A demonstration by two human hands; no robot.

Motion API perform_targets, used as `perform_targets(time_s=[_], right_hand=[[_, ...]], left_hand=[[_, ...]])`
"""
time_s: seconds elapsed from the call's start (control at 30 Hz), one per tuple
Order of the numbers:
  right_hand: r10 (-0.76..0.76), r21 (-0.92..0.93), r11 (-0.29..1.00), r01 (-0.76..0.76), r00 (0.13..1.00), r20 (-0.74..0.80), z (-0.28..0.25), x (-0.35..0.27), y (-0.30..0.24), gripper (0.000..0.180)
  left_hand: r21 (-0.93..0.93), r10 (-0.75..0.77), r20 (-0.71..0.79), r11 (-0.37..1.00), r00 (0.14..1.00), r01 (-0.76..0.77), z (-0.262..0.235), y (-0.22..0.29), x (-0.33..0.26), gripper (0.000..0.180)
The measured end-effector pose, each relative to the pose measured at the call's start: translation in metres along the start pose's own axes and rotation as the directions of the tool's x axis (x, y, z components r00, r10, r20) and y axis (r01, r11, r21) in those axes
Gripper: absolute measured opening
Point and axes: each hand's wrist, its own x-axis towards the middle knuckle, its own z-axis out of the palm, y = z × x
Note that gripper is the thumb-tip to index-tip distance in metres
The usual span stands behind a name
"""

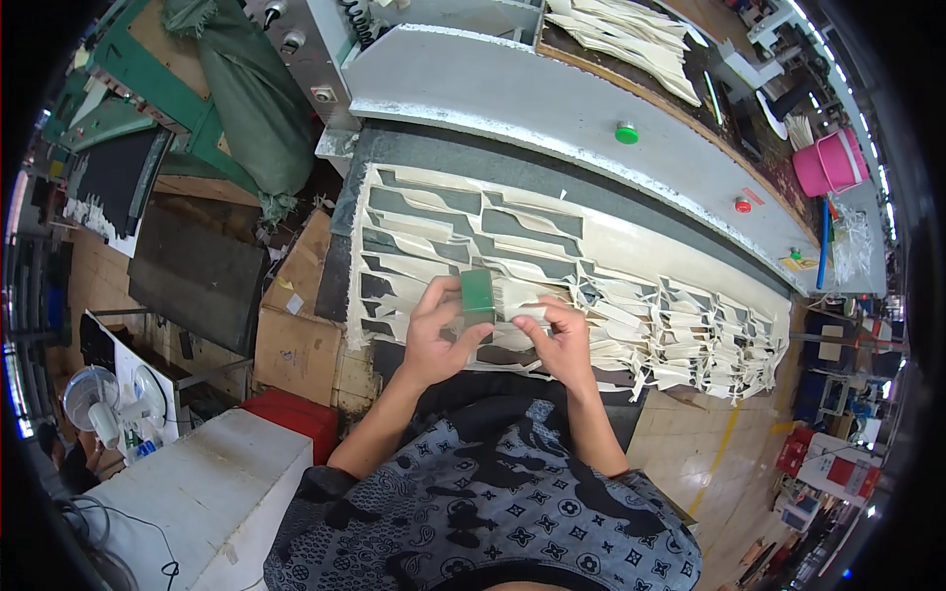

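We are noting the left hand (434, 340) grasping a green block (477, 293) at the centre of the frame. Just right of it, we are observing the right hand (562, 343) pinching pale pieces (512, 294). Beneath both, we are recording a cut-out pale sheet (641, 248) extending toward the right.

On the right, our hands (434, 340) could pass freely over the slashed cream sheet (631, 241). Ahead, the long grey machine beam (552, 103) bars our way forward.

Slotted cream sheet (641, 250) across the dark bed (434, 146)
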Motion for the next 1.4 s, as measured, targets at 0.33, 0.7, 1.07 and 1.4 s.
perform_targets(time_s=[0.33,0.7,1.07,1.4], right_hand=[[0.144,-0.036,0.988,-0.153,0.972,-0.186,-0.014,0.006,-0.011,0.025],[0.282,0.585,0.772,-0.249,0.959,0.035,0.005,-0.002,-0.011,0.031],[0.026,0.111,0.993,-0.046,0.985,0.172,0.019,-0.006,-0.024,0.067],[0.433,0.974,0.218,-0.069,0.901,-0.033,0.013,0.001,0.013,0.043]], left_hand=[[-0.083,-0.068,-0.025,0.994,0.997,0.066,0.012,-0.005,-0.013,0.028],[-0.430,-0.218,-0.027,0.884,0.976,0.185,0.043,-0.011,-0.032,0.028],[-0.216,-0.110,0.115,0.967,0.987,0.133,0.034,-0.020,-0.041,0.032],[-0.093,-0.018,0.052,0.995,0.998,0.023,0.025,-0.005,-0.013,0.036]])
